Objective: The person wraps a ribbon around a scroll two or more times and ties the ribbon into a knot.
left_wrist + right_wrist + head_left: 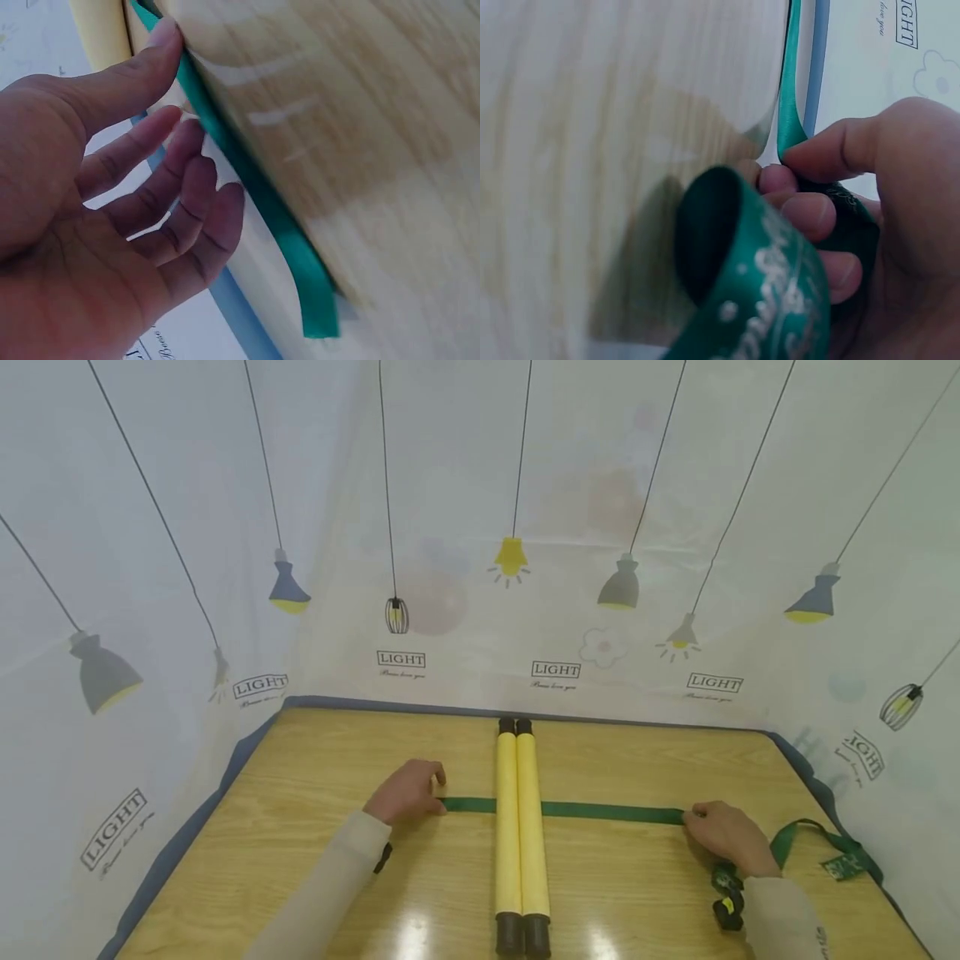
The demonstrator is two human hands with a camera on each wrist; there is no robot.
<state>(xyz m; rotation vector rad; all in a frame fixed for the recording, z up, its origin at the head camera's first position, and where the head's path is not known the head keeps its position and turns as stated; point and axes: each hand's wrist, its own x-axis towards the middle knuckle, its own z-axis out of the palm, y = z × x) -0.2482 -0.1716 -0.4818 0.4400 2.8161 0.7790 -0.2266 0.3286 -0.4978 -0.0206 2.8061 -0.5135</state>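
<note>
Two yellow rods with dark end caps, the left rod (507,827) and the right rod (531,827), lie side by side on the wooden table. A green ribbon (611,812) passes crosswise beneath them. My left hand (408,792) is left of the rods, its thumb touching the ribbon and its other fingers loosely bent, apart from the thumb. In the left wrist view the ribbon's cut end (320,322) lies beyond that hand. My right hand (726,835) pinches the ribbon between thumb and fingers. A loop of printed ribbon (769,277) hangs by those fingers.
More loose ribbon (843,852) lies curled by the table's right edge. A dark piece with a yellow mark (727,912) shows beside the right cuff. White sheeting (480,635) printed with lamps surrounds the back and sides of the table (337,743).
</note>
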